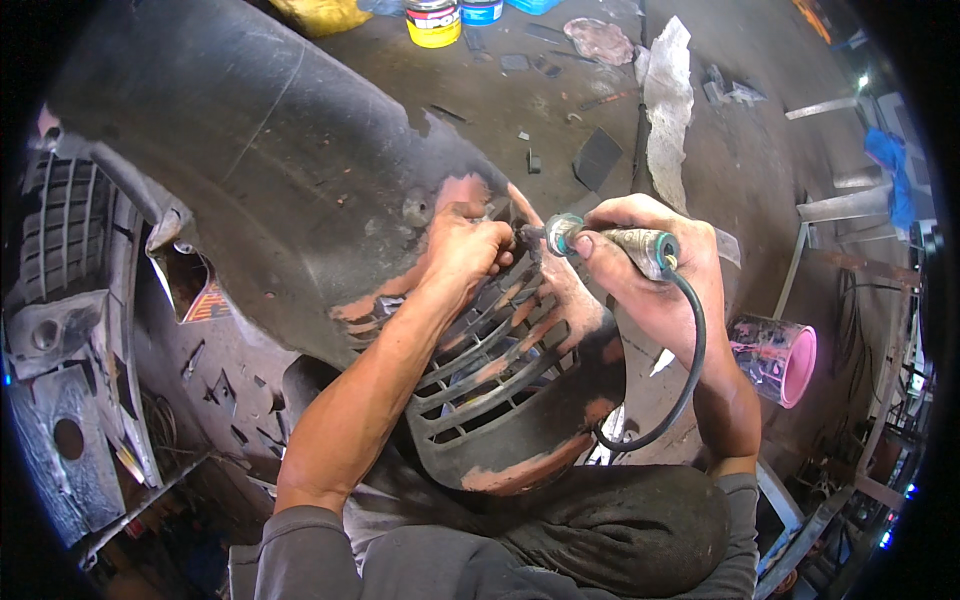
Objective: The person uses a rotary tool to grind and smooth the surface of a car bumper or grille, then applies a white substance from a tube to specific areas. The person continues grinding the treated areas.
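A large dark plastic car bumper [300,190] leans across my lap, its slotted grille [490,345] towards me. Pinkish, scraped patches mark its surface around the slots. My right hand [650,260] grips a corded soldering iron [640,245] with a teal collar and a worn, pale handle. Its tip points left, close to the bumper's edge, beside the fingers of my left hand. A black cable [692,385] loops down from its rear end. My left hand [465,250] is closed, fingers curled at a pink patch by the edge; whatever they pinch is hidden.
Yellow and blue cans [433,25] stand at the far side. Dark plastic scraps [597,160] and a torn pale strip [667,110] litter the floor. A pink-stained bucket [775,358] lies at right near a metal frame [845,205]. More grille parts [60,220] stand at left.
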